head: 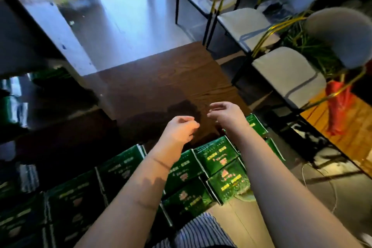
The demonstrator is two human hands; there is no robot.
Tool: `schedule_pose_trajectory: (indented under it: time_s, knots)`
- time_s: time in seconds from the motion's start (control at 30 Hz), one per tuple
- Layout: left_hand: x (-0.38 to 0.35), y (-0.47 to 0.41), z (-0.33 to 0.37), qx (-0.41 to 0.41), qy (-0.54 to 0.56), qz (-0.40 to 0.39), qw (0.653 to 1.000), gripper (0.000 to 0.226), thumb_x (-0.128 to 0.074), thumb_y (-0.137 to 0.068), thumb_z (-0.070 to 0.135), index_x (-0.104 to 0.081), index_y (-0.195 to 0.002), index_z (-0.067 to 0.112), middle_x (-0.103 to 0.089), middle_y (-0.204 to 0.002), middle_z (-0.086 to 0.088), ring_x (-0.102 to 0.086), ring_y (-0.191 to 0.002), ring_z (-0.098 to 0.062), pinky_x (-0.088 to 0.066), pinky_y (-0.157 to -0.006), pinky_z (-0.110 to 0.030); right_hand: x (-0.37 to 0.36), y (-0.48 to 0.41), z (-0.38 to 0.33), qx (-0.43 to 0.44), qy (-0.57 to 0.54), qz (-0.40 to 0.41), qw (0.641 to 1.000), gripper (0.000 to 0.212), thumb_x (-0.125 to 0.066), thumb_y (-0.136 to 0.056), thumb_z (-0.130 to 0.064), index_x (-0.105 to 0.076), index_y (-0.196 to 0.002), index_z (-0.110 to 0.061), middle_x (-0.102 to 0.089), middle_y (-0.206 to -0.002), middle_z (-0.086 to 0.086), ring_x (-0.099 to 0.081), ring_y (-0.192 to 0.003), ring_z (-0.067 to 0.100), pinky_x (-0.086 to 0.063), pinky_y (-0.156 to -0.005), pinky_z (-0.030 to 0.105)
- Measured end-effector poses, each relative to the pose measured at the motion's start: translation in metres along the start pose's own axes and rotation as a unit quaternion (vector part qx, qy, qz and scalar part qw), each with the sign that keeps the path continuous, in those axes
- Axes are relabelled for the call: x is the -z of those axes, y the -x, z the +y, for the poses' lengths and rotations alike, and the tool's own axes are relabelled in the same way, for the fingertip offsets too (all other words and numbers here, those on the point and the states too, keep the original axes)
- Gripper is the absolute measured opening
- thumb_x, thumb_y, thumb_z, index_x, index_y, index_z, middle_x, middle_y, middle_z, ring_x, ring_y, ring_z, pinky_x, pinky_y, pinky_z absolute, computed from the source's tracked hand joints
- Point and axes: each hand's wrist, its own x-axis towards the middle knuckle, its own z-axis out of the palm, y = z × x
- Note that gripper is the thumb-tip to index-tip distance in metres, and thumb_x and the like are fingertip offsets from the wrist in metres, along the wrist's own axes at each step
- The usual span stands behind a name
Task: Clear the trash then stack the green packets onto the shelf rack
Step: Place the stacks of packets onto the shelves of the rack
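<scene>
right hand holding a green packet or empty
Empty. The right hand hangs above the brown wood surface, fingers loosely curled with nothing between them; the green packets lie on the floor.

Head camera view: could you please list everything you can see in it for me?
green packets: many, green, in rows at the bottom
wooden surface: one, dark brown, centre, beyond the packets
shelf rack: one, dark, left side
chairs: three, pale seats with gold frames, right side
red item: one, red, far right by the nearest chair; too blurred to name
striped clothing: one, blue and white, bottom centre
left hand: one, loosely curled, holding nothing, above the packets
right hand: one, relaxed, holding nothing, beside the left
</scene>
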Motion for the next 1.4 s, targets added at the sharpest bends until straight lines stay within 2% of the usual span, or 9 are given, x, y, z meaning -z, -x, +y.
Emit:
schedule_pose_trajectory:
  time_s: [0.2,0.4,0.5,0.6,0.83,0.93,1.13,1.27,1.4]
  knots:
    - [-0.076,-0.047,-0.002,-0.036,-0.288,-0.04,0.956,0.058,-0.075,-0.087,0.021,-0.046,-0.137,0.017,-0.054,-0.116,0.0,-0.056,-0.077,-0.006,-0.046,-0.062,-0.019,0.084,-0.06,0.037,-0.074,0.198,0.08,0.974,0.078,-0.083,-0.064,-0.027,-0.052,-0.135,-0.024,-0.057,-0.134,0.01,-0.051,-0.127,0.031,-0.046,-0.104,0.043]
    - [-0.119,-0.082,-0.015,0.007,-0.521,-0.094,0.848,0.094,-0.078,-0.08,0.044,-0.025,-0.154,0.018,-0.036,-0.151,-0.014,-0.039,-0.135,-0.033,-0.041,-0.108,-0.044,0.128,-0.072,0.05,-0.139,0.23,-0.063,0.961,0.106,-0.091,-0.067,-0.025,-0.031,-0.154,-0.02,-0.042,-0.153,0.011,-0.046,-0.134,0.03,-0.037,-0.11,0.048]
    - [-0.132,-0.09,-0.019,0.017,-0.594,-0.079,0.801,0.094,-0.077,-0.081,0.045,-0.026,-0.152,0.012,-0.038,-0.146,-0.016,-0.035,-0.135,-0.036,-0.041,-0.106,-0.044,0.133,-0.078,0.057,-0.145,0.221,-0.094,0.96,0.089,-0.089,-0.068,-0.009,-0.044,-0.145,-0.013,-0.063,-0.116,0.004,-0.057,-0.106,0.02,-0.042,-0.102,0.038]
    - [-0.14,-0.097,-0.024,0.021,-0.604,-0.066,0.794,0.088,-0.078,-0.08,0.039,-0.032,-0.149,0.011,-0.043,-0.141,-0.015,-0.038,-0.131,-0.034,-0.044,-0.103,-0.044,0.134,-0.084,0.065,-0.128,0.219,-0.096,0.963,0.082,-0.087,-0.066,-0.001,-0.049,-0.138,-0.012,-0.062,-0.09,-0.006,-0.061,-0.094,0.016,-0.045,-0.102,0.039]
    - [-0.147,-0.107,-0.032,0.006,-0.62,-0.064,0.782,0.073,-0.075,-0.08,0.037,-0.045,-0.142,0.013,-0.049,-0.134,-0.012,-0.042,-0.123,-0.031,-0.045,-0.096,-0.039,0.137,-0.094,0.07,-0.137,0.159,-0.136,0.968,0.086,-0.084,-0.067,0.005,-0.043,-0.139,-0.017,-0.061,-0.11,0.004,-0.061,-0.104,0.025,-0.052,-0.095,0.047]
    - [-0.144,-0.105,-0.032,-0.007,-0.585,-0.064,0.808,0.077,-0.077,-0.079,0.03,-0.039,-0.145,0.021,-0.041,-0.135,-0.012,-0.036,-0.124,-0.031,-0.046,-0.096,-0.041,0.137,-0.097,0.068,-0.132,0.173,-0.148,0.965,0.084,-0.085,-0.065,0.0,-0.045,-0.137,-0.017,-0.062,-0.113,0.006,-0.062,-0.105,0.025,-0.051,-0.099,0.05]
    - [-0.11,-0.106,-0.008,-0.187,-0.474,-0.041,0.859,0.057,-0.08,-0.07,0.006,-0.044,-0.111,0.025,-0.053,-0.11,-0.008,-0.056,-0.092,-0.023,-0.047,-0.067,-0.028,0.125,-0.098,0.057,-0.04,0.124,-0.099,0.987,0.072,-0.083,-0.069,0.001,-0.044,-0.126,-0.015,-0.058,-0.113,0.003,-0.056,-0.096,0.012,-0.043,-0.066,0.017]
    - [-0.071,-0.104,0.0,-0.299,-0.471,-0.004,0.83,0.059,-0.075,-0.065,0.003,-0.051,-0.114,0.026,-0.052,-0.108,-0.001,-0.052,-0.1,-0.021,-0.046,-0.087,-0.033,0.098,-0.094,0.05,0.044,0.132,-0.103,0.985,0.066,-0.079,-0.071,0.005,-0.045,-0.125,-0.013,-0.056,-0.11,0.001,-0.055,-0.1,0.014,-0.04,-0.065,0.009]
    - [-0.034,-0.097,-0.009,-0.31,-0.451,0.013,0.837,0.057,-0.071,-0.067,0.001,-0.055,-0.117,0.023,-0.053,-0.109,0.0,-0.054,-0.101,-0.017,-0.048,-0.09,-0.033,0.068,-0.088,0.052,0.08,0.164,-0.139,0.973,0.055,-0.073,-0.072,0.005,-0.05,-0.118,-0.017,-0.061,-0.103,0.001,-0.06,-0.095,0.014,-0.05,-0.074,0.024]
